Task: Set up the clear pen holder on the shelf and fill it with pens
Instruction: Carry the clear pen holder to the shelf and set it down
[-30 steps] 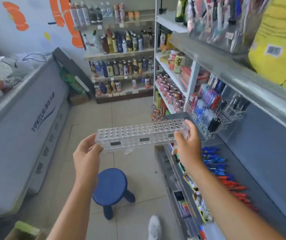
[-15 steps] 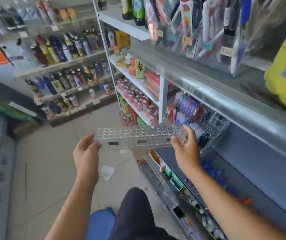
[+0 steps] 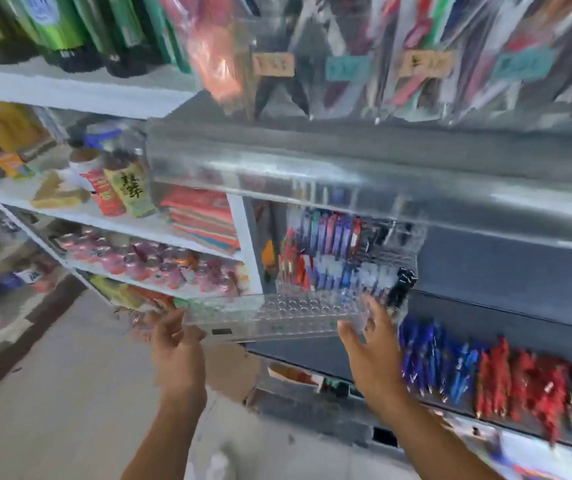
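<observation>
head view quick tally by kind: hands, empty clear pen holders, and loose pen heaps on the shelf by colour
hands: 2, left hand and right hand
clear pen holder, empty, held at both ends: 1
blue pen heap: 1
red pen heap: 1
total: 5
Single pens are too blurred to count.

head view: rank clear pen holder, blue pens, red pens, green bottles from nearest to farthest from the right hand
1. clear pen holder: its right end is in the right hand.
2. blue pens: just right of the hand.
3. red pens: further right.
4. green bottles: far off, top left.
</observation>
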Demonstrator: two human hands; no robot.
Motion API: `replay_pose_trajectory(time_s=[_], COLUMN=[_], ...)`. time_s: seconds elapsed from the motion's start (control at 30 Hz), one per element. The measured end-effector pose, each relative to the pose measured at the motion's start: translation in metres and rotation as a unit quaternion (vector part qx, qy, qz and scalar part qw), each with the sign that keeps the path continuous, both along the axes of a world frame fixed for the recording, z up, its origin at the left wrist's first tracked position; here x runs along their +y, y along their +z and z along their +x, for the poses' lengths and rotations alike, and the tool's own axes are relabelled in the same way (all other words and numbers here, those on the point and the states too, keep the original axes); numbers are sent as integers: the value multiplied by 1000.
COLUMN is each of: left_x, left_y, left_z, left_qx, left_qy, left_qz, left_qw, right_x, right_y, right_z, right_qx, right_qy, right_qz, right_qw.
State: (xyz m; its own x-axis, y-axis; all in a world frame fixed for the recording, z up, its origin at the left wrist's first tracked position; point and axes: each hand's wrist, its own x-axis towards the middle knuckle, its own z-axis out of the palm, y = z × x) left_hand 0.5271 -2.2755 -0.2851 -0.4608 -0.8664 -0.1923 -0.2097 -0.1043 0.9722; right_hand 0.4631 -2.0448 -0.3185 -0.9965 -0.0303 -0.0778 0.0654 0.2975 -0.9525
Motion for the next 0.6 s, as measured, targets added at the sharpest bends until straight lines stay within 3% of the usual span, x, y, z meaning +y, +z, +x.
replay_pose_trajectory(time_s=[0.13, 0.23, 0.37, 0.6], left_x=[-30, -35, -13, 20], left_y=[-20, -33, -48, -78], left_z=[-14, -8, -8, -27], left_qx=[-3, -20, -16, 13], left_qy=[-96, -149, -173, -209], left_qz=[15, 31, 28, 7], left_qw=[995, 988, 984, 978], right_x=[-24, -24, 0, 29], right_y=[-10, -16, -29, -76], right_z=[8, 25, 30, 25], right_qx=[-23, -46, -48, -58], right_qy=[-67, -100, -113, -131], right_qz=[-33, 29, 57, 26], right_qw=[997, 994, 991, 989])
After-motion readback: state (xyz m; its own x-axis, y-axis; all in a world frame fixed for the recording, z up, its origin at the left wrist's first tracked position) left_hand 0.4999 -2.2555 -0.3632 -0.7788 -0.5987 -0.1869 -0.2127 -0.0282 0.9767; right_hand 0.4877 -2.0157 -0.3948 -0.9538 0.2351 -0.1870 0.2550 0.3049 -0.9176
